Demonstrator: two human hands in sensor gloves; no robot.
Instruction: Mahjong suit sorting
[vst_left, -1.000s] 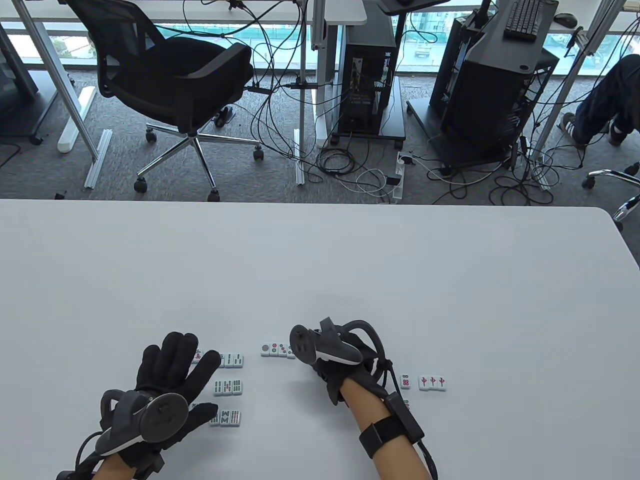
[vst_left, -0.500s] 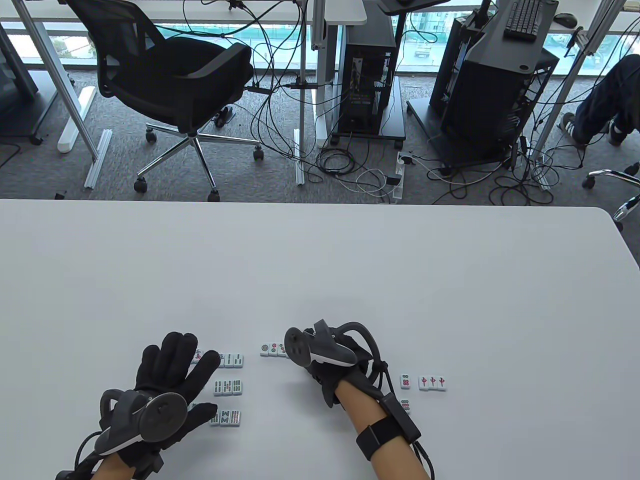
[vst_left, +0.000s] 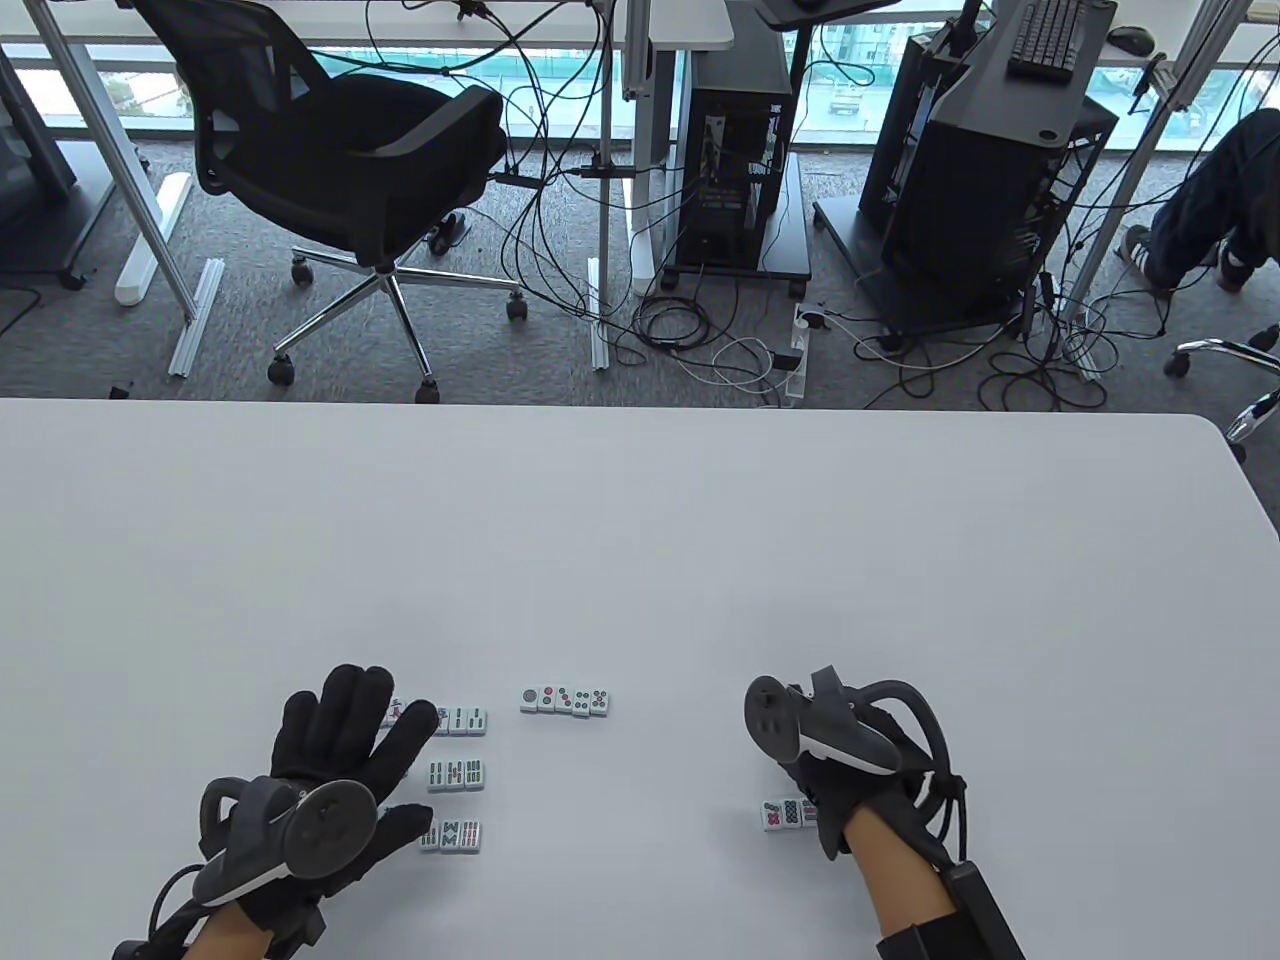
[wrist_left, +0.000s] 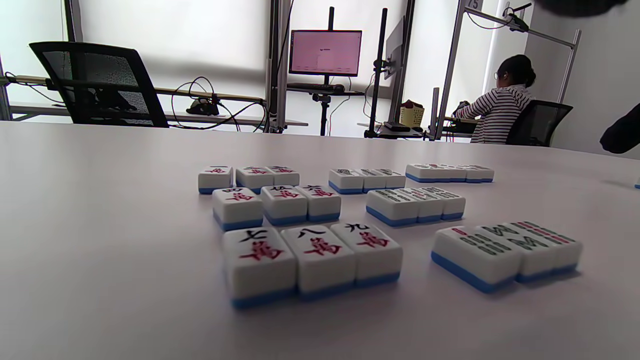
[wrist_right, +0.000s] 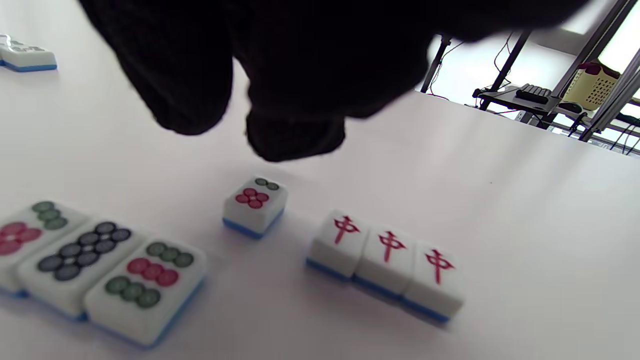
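Largely, the sort appears complete. Left hand (vst_left: 340, 745): fingers spread flat over the character tiles (wrist_left: 310, 257), which sit in three rows of three; beside them, three rows of bamboo tiles (vst_left: 457, 772). Mid-table, a row of four circle tiles (vst_left: 565, 700) stands apart. Right hand (vst_left: 835, 765): hovers above a single circle tile (wrist_right: 255, 202), fingertips (wrist_right: 295, 137) hanging just over it, not touching; whether the fingers are curled cannot be told. Just beside lie three more circle tiles (wrist_right: 90, 262) and three red dragon tiles (wrist_right: 387, 265). Judged remaining: move the single tile and the nearby trio to join the circle row.
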